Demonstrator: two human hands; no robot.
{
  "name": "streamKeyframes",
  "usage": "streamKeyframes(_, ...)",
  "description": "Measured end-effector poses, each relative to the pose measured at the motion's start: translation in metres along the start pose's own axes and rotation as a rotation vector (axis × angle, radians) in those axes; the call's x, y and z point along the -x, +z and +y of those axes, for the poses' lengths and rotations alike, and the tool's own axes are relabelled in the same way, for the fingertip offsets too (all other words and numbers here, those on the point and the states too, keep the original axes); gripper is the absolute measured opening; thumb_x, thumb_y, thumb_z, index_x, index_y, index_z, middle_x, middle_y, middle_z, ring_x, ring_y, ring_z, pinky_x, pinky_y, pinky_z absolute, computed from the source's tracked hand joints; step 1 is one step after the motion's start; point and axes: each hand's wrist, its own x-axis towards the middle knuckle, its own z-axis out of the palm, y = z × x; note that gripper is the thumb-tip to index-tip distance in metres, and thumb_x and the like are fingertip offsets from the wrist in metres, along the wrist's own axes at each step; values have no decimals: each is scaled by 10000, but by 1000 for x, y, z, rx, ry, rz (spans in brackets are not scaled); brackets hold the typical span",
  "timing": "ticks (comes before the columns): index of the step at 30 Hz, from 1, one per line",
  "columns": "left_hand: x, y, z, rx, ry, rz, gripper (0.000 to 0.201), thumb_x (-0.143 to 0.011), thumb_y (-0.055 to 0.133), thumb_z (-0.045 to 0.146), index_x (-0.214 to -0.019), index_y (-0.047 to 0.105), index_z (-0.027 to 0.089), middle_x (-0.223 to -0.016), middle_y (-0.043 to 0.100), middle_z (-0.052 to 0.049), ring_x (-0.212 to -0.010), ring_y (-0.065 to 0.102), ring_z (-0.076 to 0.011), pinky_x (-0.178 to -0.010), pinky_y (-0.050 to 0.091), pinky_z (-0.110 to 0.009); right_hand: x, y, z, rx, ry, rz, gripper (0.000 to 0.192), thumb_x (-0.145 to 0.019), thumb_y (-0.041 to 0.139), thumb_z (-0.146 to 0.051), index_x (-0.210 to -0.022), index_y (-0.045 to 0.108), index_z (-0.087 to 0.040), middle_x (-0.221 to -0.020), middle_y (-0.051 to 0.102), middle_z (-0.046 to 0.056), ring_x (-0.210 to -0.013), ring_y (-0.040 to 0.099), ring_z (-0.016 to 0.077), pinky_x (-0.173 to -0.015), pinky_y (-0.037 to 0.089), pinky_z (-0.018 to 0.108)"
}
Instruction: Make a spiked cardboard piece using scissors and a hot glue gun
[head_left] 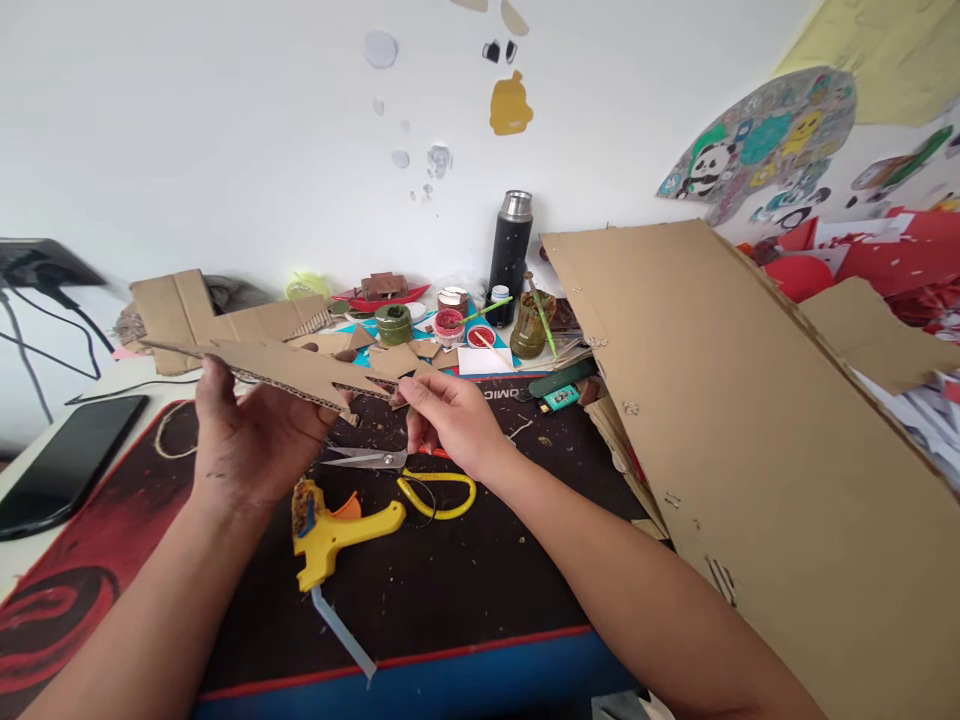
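Note:
A long flat piece of corrugated cardboard (277, 365) with a notched right end is held level above the desk mat (465, 590). My left hand (247, 440) grips it from below near its middle. My right hand (450, 415) pinches its pointed right tip between thumb and fingers. Under the hands lie yellow-handled scissors (420, 480) and a yellow glue gun (337, 530) with a glue stick poking out toward me.
A large cardboard sheet (750, 420) leans across the right side. Paint jars (450, 325), a black flask (511, 250), brushes and cardboard scraps crowd the back of the desk. A black phone (67, 460) lies at the left edge.

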Motion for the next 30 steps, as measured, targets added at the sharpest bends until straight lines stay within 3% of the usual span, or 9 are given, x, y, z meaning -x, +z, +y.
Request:
streamKeyframes(4, 1, 4, 3, -5, 49, 22, 774, -547, 1066, 539, -1221, 779, 289, -1200, 856, -37, -1082, 804, -281, -755, 703, -294, -1, -1, 0, -2, 6, 10, 409, -983, 681, -613, -910, 690, -210, -546, 622, -39, -464, 598, 117, -435, 372, 219)
streamKeyframes(10, -2, -2, 4, 11, 59, 27, 766, -546, 1072, 527, -1220, 769, 326, -1240, 843, -7, -1029, 810, -235, -773, 707, -287, 0, 0, -4, 7, 15, 39, 403, -1011, 660, -600, -964, 715, -203, -569, 625, -37, -477, 602, 116, -444, 373, 225)
streamKeyframes(17, -5, -8, 2, 41, 46, 27, 833, -535, 1077, 538, -1268, 749, 317, -1285, 828, -20, -1067, 809, -239, -808, 709, -289, 1, 0, -4, -15, 7, 60, 334, -939, 767, -530, -994, 667, -216, -622, 639, -59, -482, 634, 117, -439, 388, 230)
streamKeyframes(22, -3, -5, 1, 25, 61, 20, 813, -557, 1074, 524, -1287, 753, 365, -1284, 831, -6, -1077, 812, -260, -806, 712, -309, 0, 0, -2, 5, -17, 68, 352, -915, 792, -528, -994, 651, -215, -599, 638, -66, -462, 624, 116, -440, 393, 226)
streamKeyframes(30, 0, 3, 1, 6, 46, 12, 801, -535, 1081, 516, -1249, 768, 334, -1255, 840, -5, -1034, 812, -247, -715, 706, -285, -1, 1, -2, -10, -5, 73, 329, -948, 755, -522, -973, 628, -219, -589, 624, -71, -452, 606, 111, -423, 384, 218)
